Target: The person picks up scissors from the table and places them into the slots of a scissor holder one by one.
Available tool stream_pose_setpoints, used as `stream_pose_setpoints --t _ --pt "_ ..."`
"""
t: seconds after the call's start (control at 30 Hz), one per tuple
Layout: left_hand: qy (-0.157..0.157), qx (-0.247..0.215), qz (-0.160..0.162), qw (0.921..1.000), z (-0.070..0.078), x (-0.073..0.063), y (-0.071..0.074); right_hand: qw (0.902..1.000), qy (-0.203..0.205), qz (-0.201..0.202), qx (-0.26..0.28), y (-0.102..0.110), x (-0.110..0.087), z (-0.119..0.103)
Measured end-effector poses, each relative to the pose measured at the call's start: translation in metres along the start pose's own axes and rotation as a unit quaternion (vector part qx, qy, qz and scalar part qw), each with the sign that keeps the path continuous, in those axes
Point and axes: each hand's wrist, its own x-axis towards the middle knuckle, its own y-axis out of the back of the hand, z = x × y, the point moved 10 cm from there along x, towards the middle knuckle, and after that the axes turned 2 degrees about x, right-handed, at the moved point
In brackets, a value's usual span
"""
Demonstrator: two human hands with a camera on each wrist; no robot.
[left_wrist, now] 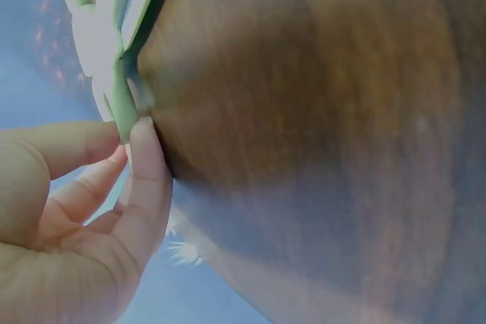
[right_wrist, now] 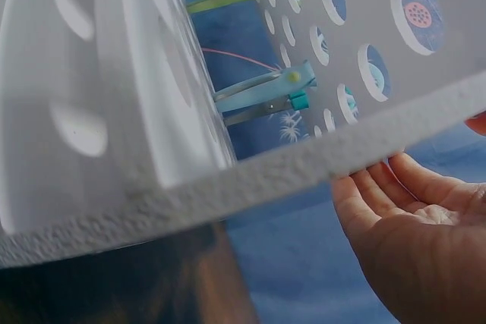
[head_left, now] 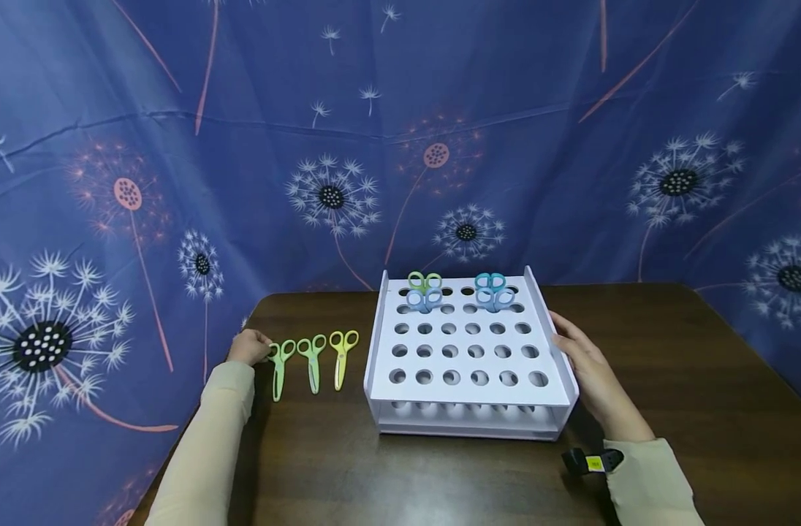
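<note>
In the head view my left hand (head_left: 251, 346) is at the left of the table, where finger and thumb pinch a handle of the leftmost green scissors (head_left: 278, 372). The left wrist view shows that pinch up close on the green plastic (left_wrist: 121, 104). Beside them lie another pair of green scissors (head_left: 313, 365) and yellow scissors (head_left: 340, 361). My right hand (head_left: 591, 372) touches the right side wall of a white rack (head_left: 466, 394) full of round holes, fingers fairly straight. Green, teal and pale blue scissors (head_left: 424, 298) stand in the rack's back rows, handles up.
A brown wooden table (head_left: 440, 475) carries everything. Behind and to the left hangs a blue cloth (head_left: 387, 183) printed with dandelions. A black band with a yellow label (head_left: 594, 463) is at my right wrist.
</note>
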Motion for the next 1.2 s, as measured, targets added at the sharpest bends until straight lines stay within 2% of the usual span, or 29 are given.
stream_pose_setpoints --t 0.1,0.23,0.33,0.43,0.63,0.87,1.03,1.2 --pt "0.017 -0.041 -0.03 0.9986 -0.01 0.002 -0.001 1.0 0.003 -0.002 0.001 0.0 0.0 0.0" --pt "0.044 -0.104 -0.065 0.9915 -0.02 0.002 -0.004 1.0 0.004 -0.004 0.007 -0.001 0.0 0.0" --pt "0.066 -0.15 -0.075 0.9836 -0.025 0.002 -0.005 1.0 0.004 -0.005 0.006 -0.002 0.001 0.0" --pt "0.075 -0.171 -0.076 0.9795 -0.029 0.0 -0.004 0.9999 0.001 -0.008 0.007 -0.005 0.001 0.001" --pt "0.076 -0.199 -0.059 0.9753 -0.028 -0.002 -0.001 1.0 0.003 -0.001 0.003 -0.004 -0.001 0.001" --pt "0.051 -0.23 -0.017 0.9716 -0.011 -0.007 0.011 1.0 0.007 -0.004 0.002 -0.002 -0.001 -0.001" --pt "0.039 -0.227 0.008 0.973 0.001 -0.012 0.023 1.0 0.006 -0.004 -0.001 -0.001 -0.002 -0.001" --pt "0.023 -0.238 0.035 0.9704 0.015 -0.016 0.034 0.9999 0.007 -0.007 0.004 -0.001 -0.001 -0.001"
